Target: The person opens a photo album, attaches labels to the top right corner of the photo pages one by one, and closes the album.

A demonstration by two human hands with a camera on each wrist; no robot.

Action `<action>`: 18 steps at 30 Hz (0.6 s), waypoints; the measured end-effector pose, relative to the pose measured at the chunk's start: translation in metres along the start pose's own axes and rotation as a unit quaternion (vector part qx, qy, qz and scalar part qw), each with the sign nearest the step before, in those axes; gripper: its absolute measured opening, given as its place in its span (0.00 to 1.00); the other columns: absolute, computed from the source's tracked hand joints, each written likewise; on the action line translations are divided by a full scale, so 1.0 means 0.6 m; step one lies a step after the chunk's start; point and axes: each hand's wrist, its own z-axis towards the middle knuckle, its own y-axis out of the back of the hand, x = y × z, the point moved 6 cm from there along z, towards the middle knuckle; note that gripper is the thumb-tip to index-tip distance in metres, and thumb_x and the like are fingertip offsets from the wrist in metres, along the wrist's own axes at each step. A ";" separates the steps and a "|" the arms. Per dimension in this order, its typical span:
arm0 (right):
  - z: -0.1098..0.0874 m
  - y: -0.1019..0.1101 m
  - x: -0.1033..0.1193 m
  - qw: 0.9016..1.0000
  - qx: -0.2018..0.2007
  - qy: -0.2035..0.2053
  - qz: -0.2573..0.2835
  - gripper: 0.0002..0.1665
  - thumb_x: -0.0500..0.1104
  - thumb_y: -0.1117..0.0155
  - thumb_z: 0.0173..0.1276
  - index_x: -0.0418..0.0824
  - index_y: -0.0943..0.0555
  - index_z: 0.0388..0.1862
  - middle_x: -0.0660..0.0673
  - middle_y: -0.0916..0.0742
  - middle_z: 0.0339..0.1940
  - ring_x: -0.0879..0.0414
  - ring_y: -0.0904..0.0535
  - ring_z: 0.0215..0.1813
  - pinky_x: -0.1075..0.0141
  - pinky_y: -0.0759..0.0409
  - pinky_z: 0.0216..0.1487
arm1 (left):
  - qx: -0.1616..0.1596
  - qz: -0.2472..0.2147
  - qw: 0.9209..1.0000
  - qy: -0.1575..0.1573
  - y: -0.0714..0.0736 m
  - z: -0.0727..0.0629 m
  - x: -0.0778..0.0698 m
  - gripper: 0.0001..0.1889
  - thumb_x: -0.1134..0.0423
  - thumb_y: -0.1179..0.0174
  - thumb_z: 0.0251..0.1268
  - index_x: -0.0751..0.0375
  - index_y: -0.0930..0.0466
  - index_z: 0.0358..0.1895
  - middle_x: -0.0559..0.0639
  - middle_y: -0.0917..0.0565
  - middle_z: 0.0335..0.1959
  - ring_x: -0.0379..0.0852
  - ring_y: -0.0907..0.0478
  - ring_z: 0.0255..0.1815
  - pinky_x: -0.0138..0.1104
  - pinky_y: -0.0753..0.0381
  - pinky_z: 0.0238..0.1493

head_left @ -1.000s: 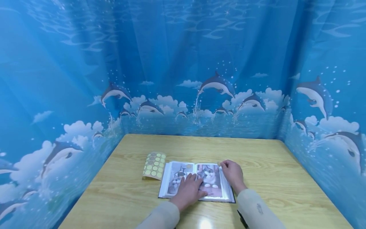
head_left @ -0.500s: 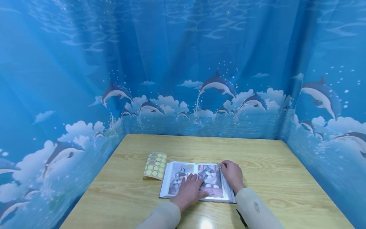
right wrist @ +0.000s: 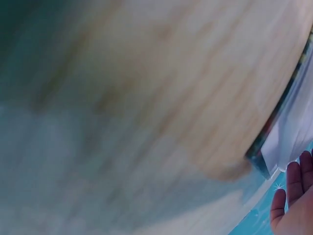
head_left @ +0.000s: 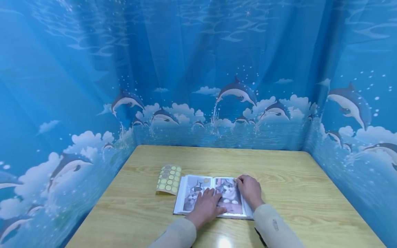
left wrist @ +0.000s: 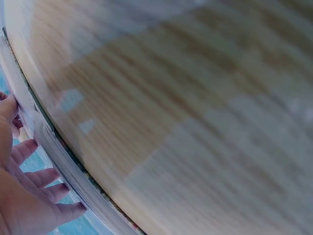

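A photo album (head_left: 180, 203) lies spread on the table, a picture on each page; the right-hand picture (head_left: 228, 193) shows a cat. My left hand (head_left: 206, 206) rests on the album across its middle, fingers spread and straight, as the left wrist view also shows along the page edges (left wrist: 68, 171). At the upper right corner of the cat picture, my right hand (head_left: 250, 190) pinches a small yellowish round sticker, mostly hidden by the fingertips. A similar sticker (head_left: 206, 180) sits at the top right of the left picture. The right wrist view catches the right hand's outer fingers (right wrist: 294, 183).
Left of the album lies a curled sheet of round yellow stickers (head_left: 169, 179), some of its spots darker. The wooden table (head_left: 130, 199) ends at a blue dolphin-printed curtain (head_left: 186, 86) behind and at both sides.
My right hand has shifted slightly left and inward, bringing its fingertips with the sticker over the cat picture's upper right corner. The left hand stays in place on the album.
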 end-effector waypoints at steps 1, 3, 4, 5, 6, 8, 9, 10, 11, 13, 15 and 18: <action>0.000 -0.001 0.001 1.000 0.001 0.002 -0.006 0.13 0.45 0.38 0.71 0.38 0.13 0.39 0.44 0.12 0.34 0.47 0.16 0.39 0.49 0.19 0.46 | -0.001 0.000 1.000 -0.001 0.001 0.000 0.000 0.33 0.36 0.39 0.61 0.49 0.25 0.66 0.59 0.31 0.70 0.61 0.38 0.72 0.60 0.40 0.70; -0.002 -0.004 0.004 1.000 0.007 0.009 -0.018 0.13 0.46 0.37 0.70 0.38 0.13 0.38 0.44 0.12 0.34 0.46 0.17 0.40 0.47 0.20 0.46 | -0.003 0.000 1.000 -0.002 0.002 -0.001 0.000 0.33 0.36 0.39 0.62 0.49 0.25 0.66 0.59 0.31 0.70 0.60 0.37 0.72 0.60 0.40 0.70; -0.002 -0.005 0.006 1.000 0.009 0.014 -0.024 0.13 0.47 0.37 0.70 0.38 0.12 0.38 0.44 0.13 0.34 0.45 0.17 0.41 0.47 0.20 0.47 | -0.004 0.000 1.000 -0.003 0.002 -0.001 -0.001 0.33 0.37 0.39 0.62 0.49 0.25 0.66 0.59 0.31 0.70 0.60 0.37 0.72 0.60 0.40 0.70; -0.003 -0.006 0.008 0.999 0.011 0.019 -0.031 0.14 0.47 0.36 0.70 0.38 0.12 0.38 0.44 0.13 0.34 0.45 0.17 0.41 0.46 0.20 0.47 | -0.005 0.000 1.000 -0.003 0.002 -0.001 -0.001 0.33 0.37 0.39 0.62 0.50 0.25 0.66 0.59 0.30 0.70 0.60 0.37 0.72 0.60 0.40 0.70; -0.003 -0.007 0.010 0.999 0.012 0.027 -0.039 0.14 0.48 0.36 0.70 0.39 0.12 0.38 0.43 0.13 0.35 0.44 0.17 0.42 0.45 0.21 0.47 | -0.006 0.000 1.000 -0.004 0.002 -0.001 -0.001 0.33 0.37 0.39 0.62 0.50 0.25 0.66 0.60 0.30 0.70 0.61 0.37 0.72 0.60 0.40 0.70; -0.005 -0.008 0.015 0.997 0.012 0.041 -0.057 0.14 0.48 0.36 0.70 0.39 0.12 0.39 0.42 0.14 0.36 0.43 0.18 0.43 0.44 0.22 0.46 | -0.006 0.000 1.000 -0.005 0.002 -0.002 -0.001 0.33 0.37 0.39 0.62 0.50 0.25 0.66 0.60 0.30 0.70 0.61 0.37 0.72 0.60 0.40 0.70; -0.007 -0.009 0.016 0.997 0.011 0.046 -0.065 0.14 0.49 0.36 0.70 0.40 0.11 0.39 0.42 0.14 0.37 0.42 0.18 0.44 0.43 0.22 0.46 | -0.006 -0.001 1.000 -0.005 0.001 -0.002 -0.001 0.33 0.37 0.39 0.62 0.50 0.25 0.66 0.60 0.31 0.70 0.61 0.37 0.72 0.60 0.40 0.70; -0.008 -0.008 0.018 0.996 0.009 0.052 -0.070 0.14 0.48 0.36 0.70 0.40 0.11 0.39 0.41 0.14 0.37 0.42 0.18 0.44 0.43 0.22 0.45 | -0.005 -0.001 1.000 -0.004 0.001 -0.001 0.000 0.33 0.37 0.39 0.62 0.50 0.25 0.66 0.60 0.31 0.70 0.60 0.37 0.72 0.60 0.40 0.70; -0.010 -0.008 0.019 0.995 0.009 0.056 -0.076 0.14 0.48 0.36 0.70 0.40 0.11 0.40 0.41 0.14 0.38 0.41 0.19 0.45 0.43 0.22 0.45 | -0.005 -0.001 1.000 -0.004 0.001 -0.002 -0.001 0.33 0.37 0.39 0.62 0.50 0.25 0.66 0.60 0.31 0.70 0.61 0.37 0.72 0.60 0.40 0.70; -0.014 -0.007 0.021 0.994 0.009 0.061 -0.085 0.14 0.48 0.38 0.71 0.40 0.12 0.41 0.40 0.15 0.40 0.41 0.19 0.46 0.44 0.23 0.45 | -0.004 -0.003 1.000 -0.004 0.002 -0.003 -0.001 0.33 0.36 0.39 0.62 0.50 0.25 0.66 0.60 0.31 0.71 0.61 0.37 0.72 0.60 0.40 0.70; -0.017 -0.007 0.023 0.993 0.010 0.067 -0.092 0.14 0.47 0.38 0.71 0.40 0.12 0.42 0.39 0.15 0.41 0.41 0.20 0.46 0.44 0.23 0.46 | -0.002 -0.003 1.000 -0.003 0.002 -0.004 -0.001 0.33 0.36 0.39 0.62 0.50 0.25 0.66 0.60 0.31 0.71 0.61 0.38 0.72 0.60 0.40 0.70; -0.023 -0.007 0.026 0.991 0.012 0.084 -0.107 0.13 0.45 0.39 0.71 0.39 0.13 0.44 0.39 0.16 0.43 0.41 0.20 0.47 0.44 0.23 0.47 | -0.002 -0.004 1.000 -0.002 0.004 -0.006 0.000 0.33 0.36 0.39 0.62 0.50 0.25 0.66 0.60 0.31 0.71 0.61 0.38 0.72 0.60 0.41 0.70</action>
